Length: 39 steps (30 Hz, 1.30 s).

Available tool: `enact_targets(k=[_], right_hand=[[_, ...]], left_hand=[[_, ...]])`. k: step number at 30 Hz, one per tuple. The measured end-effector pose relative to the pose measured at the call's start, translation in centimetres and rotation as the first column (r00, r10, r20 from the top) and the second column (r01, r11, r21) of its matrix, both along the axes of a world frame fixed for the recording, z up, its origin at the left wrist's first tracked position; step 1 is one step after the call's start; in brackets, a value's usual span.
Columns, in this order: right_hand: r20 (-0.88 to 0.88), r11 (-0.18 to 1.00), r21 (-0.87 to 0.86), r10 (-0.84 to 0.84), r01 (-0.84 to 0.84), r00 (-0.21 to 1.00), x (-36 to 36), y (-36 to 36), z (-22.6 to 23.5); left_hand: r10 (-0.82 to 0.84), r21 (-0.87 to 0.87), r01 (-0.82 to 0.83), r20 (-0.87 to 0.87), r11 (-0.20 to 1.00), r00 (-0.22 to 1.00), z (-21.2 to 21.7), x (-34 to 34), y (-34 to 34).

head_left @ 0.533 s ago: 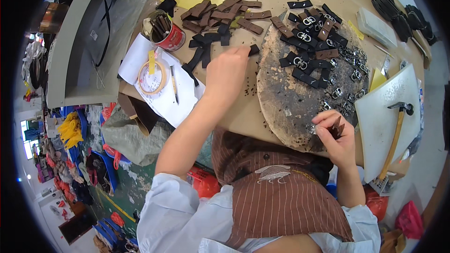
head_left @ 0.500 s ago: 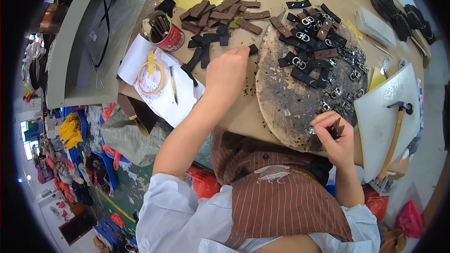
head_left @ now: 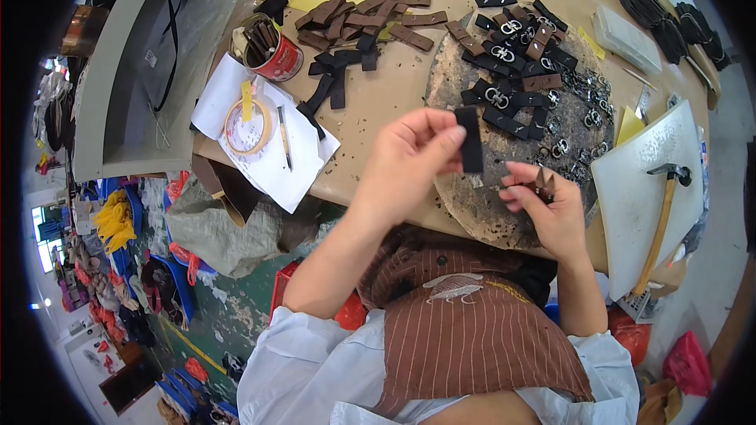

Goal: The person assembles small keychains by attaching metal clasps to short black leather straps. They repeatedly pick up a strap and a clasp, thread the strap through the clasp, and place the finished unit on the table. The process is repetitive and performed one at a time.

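My left hand [head_left: 409, 157] pinches a short black strap [head_left: 470, 140] between thumb and fingers, holding it upright over the left edge of a round, worn wooden block [head_left: 465, 193]. Over the block's near right part is my right hand [head_left: 557, 212], curled around a small brown pointed thing [head_left: 545, 184] whose kind I cannot make out. Its thumb and fingertips are slightly apart, close to the strap. Black straps fitted with silver ring buckles [head_left: 502, 53] are heaped on the far part of the block. Loose silver buckles [head_left: 592, 118] lie along its right side.
Brown straps [head_left: 378, 20] and plain black straps [head_left: 335, 83] lie far left. A red can [head_left: 283, 61] stands by a tape roll [head_left: 264, 145] and pen [head_left: 284, 138] on white paper. On the right, a hammer [head_left: 660, 224] rests on a white board [head_left: 622, 189].
My left hand has come nearer and rightward from the loose straps, bringing a black strap to the block. My right hand has risen slightly; the silver buckle at its fingertips no longer shows clearly.
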State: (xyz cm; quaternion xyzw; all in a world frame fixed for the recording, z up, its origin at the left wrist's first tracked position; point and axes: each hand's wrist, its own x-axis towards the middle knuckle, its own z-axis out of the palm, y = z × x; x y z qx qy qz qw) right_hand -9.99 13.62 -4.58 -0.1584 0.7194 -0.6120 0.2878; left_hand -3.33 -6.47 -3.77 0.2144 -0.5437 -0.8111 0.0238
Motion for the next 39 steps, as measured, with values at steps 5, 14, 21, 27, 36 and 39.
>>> enact_targets(k=[5, 14, 21, 27, 36, 39], right_hand=[[0.125, 0.87, -0.485, 0.172, -0.091, 0.977, 0.4, 1.5, 3.8], [0.087, 0.903, -0.43, 0.051, -0.008, 0.995, 0.7, 0.3, 2.3], [0.029, 0.894, -0.442, 0.091, -0.069, 0.995, 0.4, 0.6, 2.1], [-0.094, 0.917, -0.398, -0.002, -0.035, 0.996, 0.7, 0.0, 1.2], [-0.205, 0.932, -0.339, 0.062, -0.13, 0.977, 0.5, 0.6, 0.7], [-0.19, 0.932, -0.341, 0.063, -0.126, 0.98, 0.5, 0.7, 0.7]], left_hand=[[-0.06, 0.069, 0.064, -0.062, 0.996, 0.996, 0.8, 1.5, 3.2], [-0.082, 0.107, 0.089, -0.071, 0.99, 0.994, 1.7, 2.2, 4.4], [-0.106, 0.091, 0.113, -0.078, 0.989, 0.991, 1.5, 2.5, 4.7], [-0.163, -0.112, 0.157, -0.048, 0.981, 0.985, 2.1, 3.2, 5.5], [-0.096, 0.057, 0.099, -0.061, 0.993, 0.994, 0.7, 3.3, 6.2], [-0.133, 0.038, 0.135, -0.061, 0.99, 0.989, 0.7, 3.5, 6.1]])
